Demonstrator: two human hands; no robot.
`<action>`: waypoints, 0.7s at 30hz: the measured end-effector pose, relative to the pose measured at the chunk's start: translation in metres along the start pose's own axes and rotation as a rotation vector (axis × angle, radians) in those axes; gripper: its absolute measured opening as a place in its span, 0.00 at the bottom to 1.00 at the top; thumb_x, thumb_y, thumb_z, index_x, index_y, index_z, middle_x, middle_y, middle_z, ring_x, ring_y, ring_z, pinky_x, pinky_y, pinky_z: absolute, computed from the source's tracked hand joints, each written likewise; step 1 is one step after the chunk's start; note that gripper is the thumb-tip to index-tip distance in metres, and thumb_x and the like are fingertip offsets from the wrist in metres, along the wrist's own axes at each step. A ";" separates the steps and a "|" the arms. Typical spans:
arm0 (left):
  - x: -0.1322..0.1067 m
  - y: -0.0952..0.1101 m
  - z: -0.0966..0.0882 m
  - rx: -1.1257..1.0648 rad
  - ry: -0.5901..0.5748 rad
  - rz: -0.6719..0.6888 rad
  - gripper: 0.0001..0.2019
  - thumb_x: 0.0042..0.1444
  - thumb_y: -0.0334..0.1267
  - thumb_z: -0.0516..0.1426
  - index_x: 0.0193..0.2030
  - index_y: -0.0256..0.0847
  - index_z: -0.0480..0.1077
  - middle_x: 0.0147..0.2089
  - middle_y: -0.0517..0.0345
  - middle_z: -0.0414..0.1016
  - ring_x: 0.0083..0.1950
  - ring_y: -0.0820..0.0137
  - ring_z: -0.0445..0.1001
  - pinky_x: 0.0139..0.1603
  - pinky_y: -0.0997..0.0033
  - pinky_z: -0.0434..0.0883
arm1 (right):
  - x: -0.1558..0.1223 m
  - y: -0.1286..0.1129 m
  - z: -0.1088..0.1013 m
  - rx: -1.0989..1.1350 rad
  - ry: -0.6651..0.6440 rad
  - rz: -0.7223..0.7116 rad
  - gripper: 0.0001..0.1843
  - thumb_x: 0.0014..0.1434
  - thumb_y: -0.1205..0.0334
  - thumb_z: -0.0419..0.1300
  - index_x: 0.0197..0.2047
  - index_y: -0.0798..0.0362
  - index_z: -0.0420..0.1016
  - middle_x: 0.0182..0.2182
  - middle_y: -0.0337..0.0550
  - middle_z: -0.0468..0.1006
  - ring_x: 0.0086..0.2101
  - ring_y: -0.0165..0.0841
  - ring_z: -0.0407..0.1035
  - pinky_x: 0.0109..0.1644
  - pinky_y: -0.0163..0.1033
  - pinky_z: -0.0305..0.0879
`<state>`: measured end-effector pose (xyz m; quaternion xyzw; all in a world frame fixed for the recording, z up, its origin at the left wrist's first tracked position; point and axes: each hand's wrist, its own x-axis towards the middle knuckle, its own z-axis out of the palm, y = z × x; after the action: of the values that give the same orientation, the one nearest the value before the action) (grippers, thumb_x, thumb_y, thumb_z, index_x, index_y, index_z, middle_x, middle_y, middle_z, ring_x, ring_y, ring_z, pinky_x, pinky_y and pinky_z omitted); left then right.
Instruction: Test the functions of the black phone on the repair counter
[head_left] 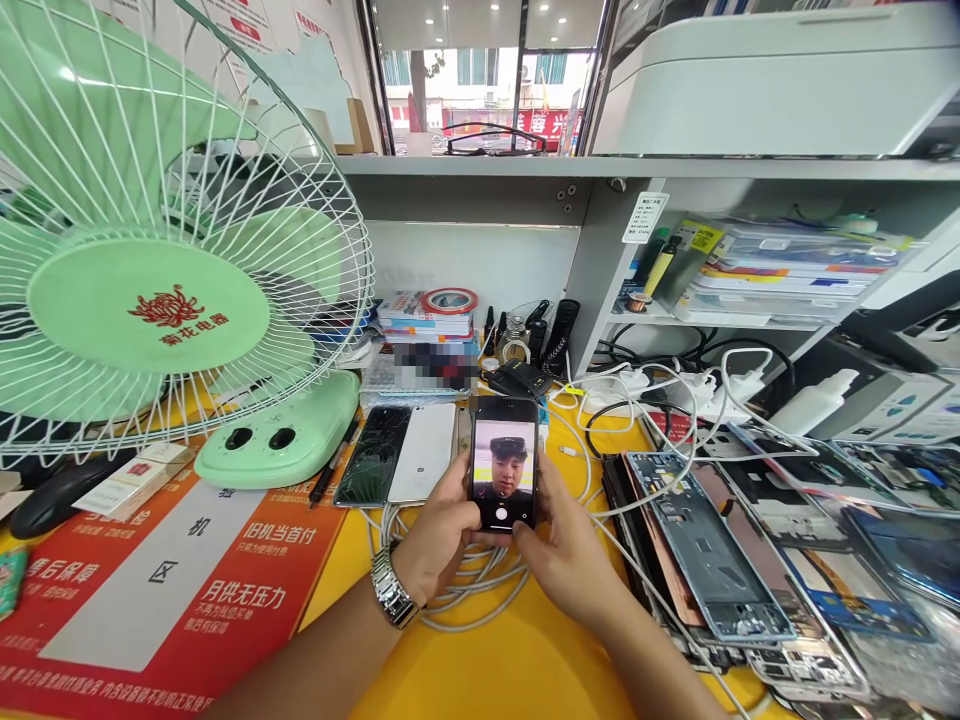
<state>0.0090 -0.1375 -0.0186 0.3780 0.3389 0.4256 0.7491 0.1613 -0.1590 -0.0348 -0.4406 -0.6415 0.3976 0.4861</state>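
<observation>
Green fan (150,318) reading 菊花电器, white phone (422,454) marked MI, black-framed phone (504,466) lit, camera view of capped person (508,472), left hand (441,528) and right hand (556,538) gripping its sides

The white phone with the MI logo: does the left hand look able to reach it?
Probably yes: the white phone lies just beyond the left hand, with nothing visible on top. But that hand holds the lit phone, so it might need freeing first.
</observation>
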 end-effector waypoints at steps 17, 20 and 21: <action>-0.002 -0.002 0.001 0.016 0.010 0.011 0.38 0.41 0.24 0.52 0.63 0.48 0.59 0.56 0.51 0.72 0.49 0.55 0.74 0.35 0.64 0.77 | -0.001 -0.009 0.002 -0.055 0.026 -0.006 0.46 0.49 0.80 0.53 0.69 0.46 0.48 0.59 0.45 0.69 0.58 0.39 0.65 0.64 0.50 0.59; -0.002 -0.003 0.000 0.024 0.025 0.012 0.37 0.43 0.24 0.53 0.63 0.47 0.58 0.58 0.50 0.71 0.52 0.54 0.73 0.38 0.63 0.77 | 0.000 -0.013 0.003 -0.084 0.051 -0.033 0.48 0.47 0.81 0.54 0.69 0.46 0.48 0.60 0.44 0.67 0.59 0.40 0.63 0.64 0.49 0.58; -0.002 -0.003 -0.001 0.023 0.032 0.013 0.38 0.43 0.24 0.53 0.64 0.48 0.57 0.59 0.50 0.70 0.54 0.54 0.71 0.39 0.63 0.77 | 0.000 -0.013 0.004 -0.093 0.056 -0.031 0.47 0.47 0.81 0.54 0.69 0.46 0.48 0.59 0.44 0.68 0.58 0.40 0.65 0.63 0.49 0.61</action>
<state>0.0088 -0.1399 -0.0214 0.3818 0.3533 0.4326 0.7364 0.1551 -0.1635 -0.0234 -0.4637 -0.6520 0.3476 0.4889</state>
